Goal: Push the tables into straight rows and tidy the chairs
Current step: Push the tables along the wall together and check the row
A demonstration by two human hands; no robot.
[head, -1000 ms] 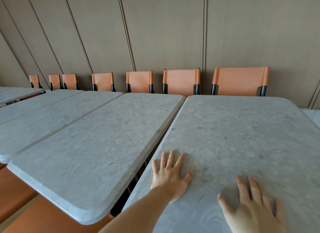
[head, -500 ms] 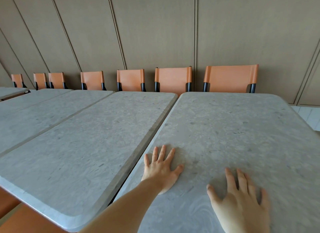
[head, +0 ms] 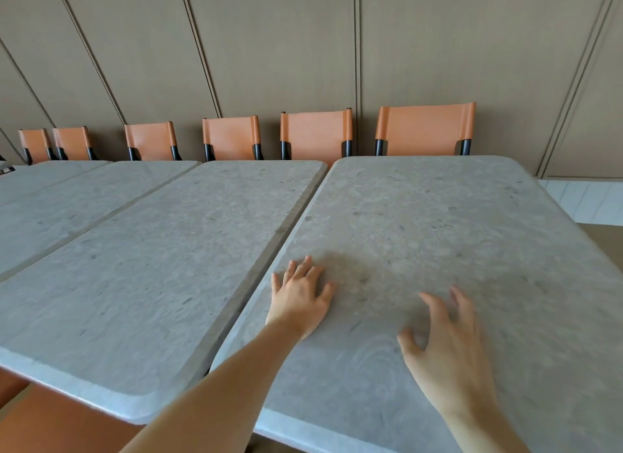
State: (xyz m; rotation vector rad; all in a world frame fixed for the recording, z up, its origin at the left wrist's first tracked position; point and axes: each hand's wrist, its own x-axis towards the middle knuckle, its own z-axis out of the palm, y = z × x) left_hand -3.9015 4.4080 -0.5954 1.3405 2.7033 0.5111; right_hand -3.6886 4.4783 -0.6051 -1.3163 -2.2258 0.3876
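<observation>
Hands first: left hand (head: 301, 296) lies flat, palm down, on the pale grey speckled stone tabletop (head: 438, 223) nearest the camera, fingers spread and straight, just beside that top's left edge. Right hand (head: 446, 348) is over the same tabletop, closer to the near edge, fingers loosely spread and a bit curled, holding nothing; it's blurry, so I can't tell whether the fingertips touch the stone.

Next tabletop to the left (head: 161, 270) is the same grey stone with rounded corners. The two sit side by side with only a narrow dark gap between them, wider at the near end than at the far end. Its near edge sits a little further from the camera than that of the one under the hands. More grey tabletops (head: 67, 196) run off to the left in the same row.

Along the far side, a line of orange leather chair backs with black posts (head: 425, 129) stands just in front of the brown panelled wall (head: 286, 48). A bit of orange seat (head: 50, 425) shows under the near left corner.
</observation>
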